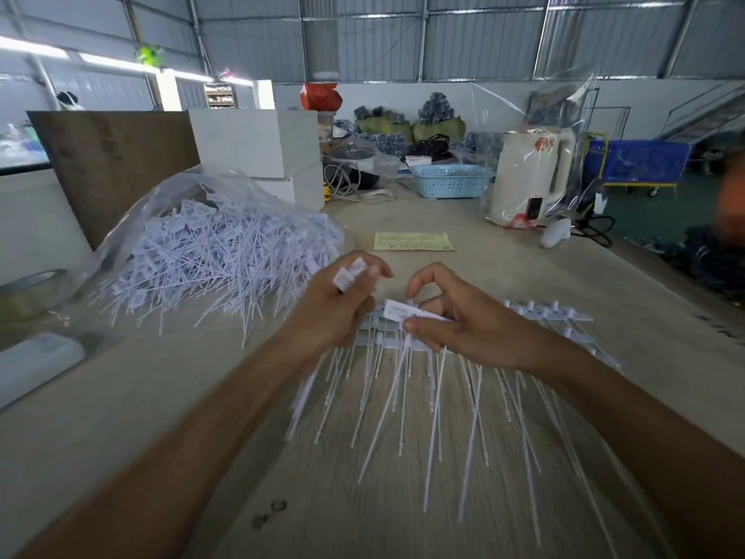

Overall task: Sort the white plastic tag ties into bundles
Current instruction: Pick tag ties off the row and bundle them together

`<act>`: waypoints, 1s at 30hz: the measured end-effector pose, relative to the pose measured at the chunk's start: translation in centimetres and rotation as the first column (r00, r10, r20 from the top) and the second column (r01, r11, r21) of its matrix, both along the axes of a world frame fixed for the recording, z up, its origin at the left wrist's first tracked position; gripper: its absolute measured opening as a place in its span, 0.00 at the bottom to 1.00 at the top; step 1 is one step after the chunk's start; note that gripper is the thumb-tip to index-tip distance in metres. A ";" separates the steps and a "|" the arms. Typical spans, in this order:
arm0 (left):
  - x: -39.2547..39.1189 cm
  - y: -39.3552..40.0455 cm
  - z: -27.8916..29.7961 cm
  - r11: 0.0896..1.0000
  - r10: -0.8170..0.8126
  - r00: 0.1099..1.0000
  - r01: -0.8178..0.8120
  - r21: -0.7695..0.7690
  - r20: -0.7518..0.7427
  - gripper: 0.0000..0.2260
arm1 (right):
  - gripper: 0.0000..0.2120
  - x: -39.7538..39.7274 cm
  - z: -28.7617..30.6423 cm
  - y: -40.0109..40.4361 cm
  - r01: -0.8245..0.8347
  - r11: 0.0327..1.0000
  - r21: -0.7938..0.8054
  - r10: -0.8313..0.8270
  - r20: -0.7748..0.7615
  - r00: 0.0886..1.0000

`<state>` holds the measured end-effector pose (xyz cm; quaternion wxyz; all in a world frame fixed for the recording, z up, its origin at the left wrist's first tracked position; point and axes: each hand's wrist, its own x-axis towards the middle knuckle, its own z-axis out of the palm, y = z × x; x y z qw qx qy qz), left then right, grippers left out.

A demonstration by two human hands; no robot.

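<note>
While white plastic tag ties [403, 381] lie in a row on the pale wooden table [141, 397], left hand [338, 304] grips a small bundle, right hand [455, 316] pinches one tie's flat tag. Loose pile in clear plastic bag [217, 252] sits w/ bare table between. Yellow paper slip [413, 240] beyond; print unreadable.

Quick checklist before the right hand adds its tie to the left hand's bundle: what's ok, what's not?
1. Left hand holds its ties: ok.
2. Right hand pinches one tie: ok.
3. Tie heads in the left grip aligned: cannot tell.
4. Row of ties on the table lies in order: ok.
5. Loose pile within reach: ok.
6. Count in the bundle: cannot tell.
</note>
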<state>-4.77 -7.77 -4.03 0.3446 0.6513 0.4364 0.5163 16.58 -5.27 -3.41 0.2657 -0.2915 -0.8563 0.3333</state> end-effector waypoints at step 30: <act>-2.9 0.3 0.7 0.987 0.158 0.690 -0.084 0.138 -0.707 0.13 | 0.10 2.8 1.8 0.2 -0.152 0.988 -0.027 0.154 0.210 0.965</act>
